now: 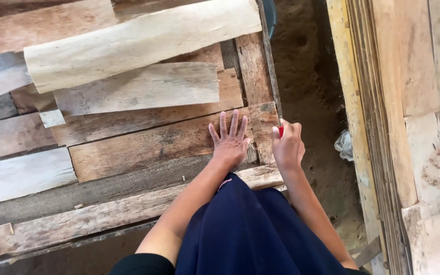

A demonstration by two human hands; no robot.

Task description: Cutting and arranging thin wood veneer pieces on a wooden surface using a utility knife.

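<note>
Thin wood veneer sheet [164, 145], brown and rough, lying flat on the work surface [92, 191] among other overlapping sheets. Pinned by the left hand [228, 142], palm down and fingers spread, near the sheet's right end. Just right of the sheet, at its edge, the right hand [287, 145] closed around a small red-handled tool [280, 131]; blade or tip not visible, so kind of tool hard to tell. Right-hand grip narrow and curled tight on that handle; left hand open and flat, clasping nothing, only pressing.

Likely light and springy rather than stiff, judging by the thinness and the curl in the pale sheets [143, 43] stacked beyond the brown sheet. Probably brittle along the grain, with splintery, ragged edges prone to cracking if bent or lifted by one corner. Dry, coarse face, so little risk of slipping under a flat palm. Best taken by both long edges, or kept pressed flat as now. Right of the sheet, a dirt floor [311, 102] and a tall stack of veneer [383, 127] on edge.
</note>
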